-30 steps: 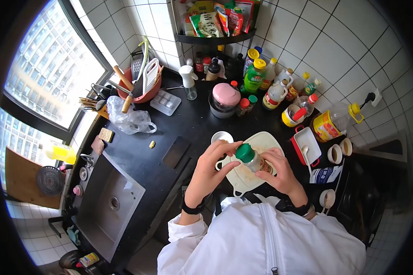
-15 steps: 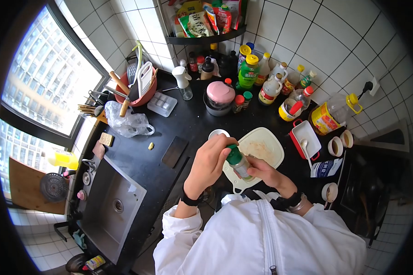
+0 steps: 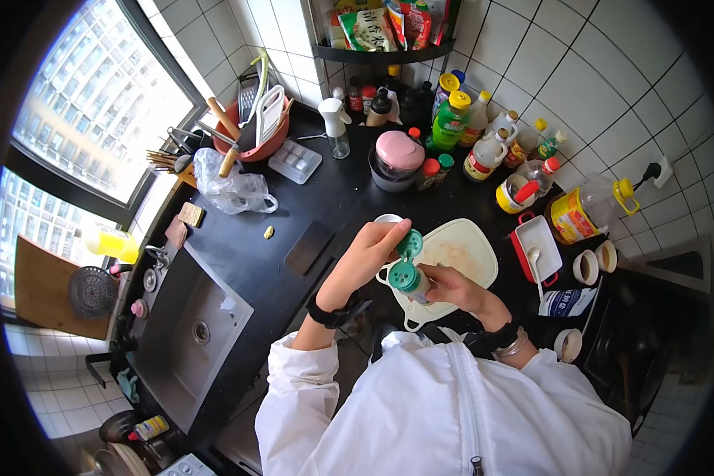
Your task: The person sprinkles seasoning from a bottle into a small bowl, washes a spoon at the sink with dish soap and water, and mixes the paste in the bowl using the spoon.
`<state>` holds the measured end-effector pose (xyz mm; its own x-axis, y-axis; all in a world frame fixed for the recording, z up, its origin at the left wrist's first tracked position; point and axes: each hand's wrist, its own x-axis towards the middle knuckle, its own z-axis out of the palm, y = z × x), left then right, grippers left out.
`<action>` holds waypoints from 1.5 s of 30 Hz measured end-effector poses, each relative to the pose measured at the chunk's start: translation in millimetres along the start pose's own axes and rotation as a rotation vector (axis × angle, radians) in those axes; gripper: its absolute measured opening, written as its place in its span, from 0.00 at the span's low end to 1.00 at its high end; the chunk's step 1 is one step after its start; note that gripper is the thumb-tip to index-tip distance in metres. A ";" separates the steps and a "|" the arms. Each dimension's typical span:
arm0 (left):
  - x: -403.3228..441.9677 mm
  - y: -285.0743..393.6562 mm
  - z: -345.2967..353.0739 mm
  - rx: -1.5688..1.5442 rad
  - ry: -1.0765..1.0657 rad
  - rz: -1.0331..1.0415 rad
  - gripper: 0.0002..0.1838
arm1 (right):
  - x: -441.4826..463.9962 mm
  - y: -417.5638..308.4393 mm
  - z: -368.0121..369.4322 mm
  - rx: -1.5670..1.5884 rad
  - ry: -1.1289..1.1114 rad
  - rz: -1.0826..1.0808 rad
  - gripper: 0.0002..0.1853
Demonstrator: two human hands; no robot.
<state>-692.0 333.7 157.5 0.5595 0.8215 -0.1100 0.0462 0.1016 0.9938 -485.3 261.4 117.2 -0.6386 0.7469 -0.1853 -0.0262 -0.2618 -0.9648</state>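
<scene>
Above the cutting board [image 3: 477, 252], my right hand [image 3: 458, 287] is wrapped round the body of a clear seasoning shaker [image 3: 404, 278] with a green perforated top. The shaker tilts so its holes face up toward me. Its green flip lid [image 3: 410, 245] stands raised on the far side, pinched by my left hand [image 3: 370, 255]. Partly hidden behind my left fingers is a small white bowl [image 3: 387, 218]. Pale reddish stains mark the cream board, which lies under and beyond my hands.
Sauce bottles [image 3: 479, 155] crowd the back wall near a pink-lidded food chopper [image 3: 399, 152]. At right are a red-rimmed dish [image 3: 538, 246] with a spoon and several small bowls [image 3: 585, 267]. The sink [image 3: 194, 317] is at left; a dark flat slab [image 3: 309, 247] lies beside my left hand.
The shaker's green lid has gone from closed to flipped up, exposing the holes. My left hand has moved from gripping the top to holding the raised lid. The view has shifted slightly.
</scene>
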 end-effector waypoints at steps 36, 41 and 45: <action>-138.2 -189.1 -30.6 -0.398 0.830 -0.284 0.09 | 74.2 78.3 -99.8 -1.337 0.612 -0.064 0.19; -136.1 -193.3 -33.2 -0.387 0.837 -0.288 0.09 | 74.9 78.7 -98.5 -1.347 0.598 -0.057 0.19; -133.9 -195.8 -33.1 -0.402 0.847 -0.297 0.09 | 76.2 76.8 -96.4 -1.340 0.568 -0.082 0.19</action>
<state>-803.3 222.4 -22.9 -0.2153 0.8464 -0.4871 -0.2840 0.4230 0.8605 -461.9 357.2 11.1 -0.2785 0.9507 0.1366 0.8783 0.3097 -0.3643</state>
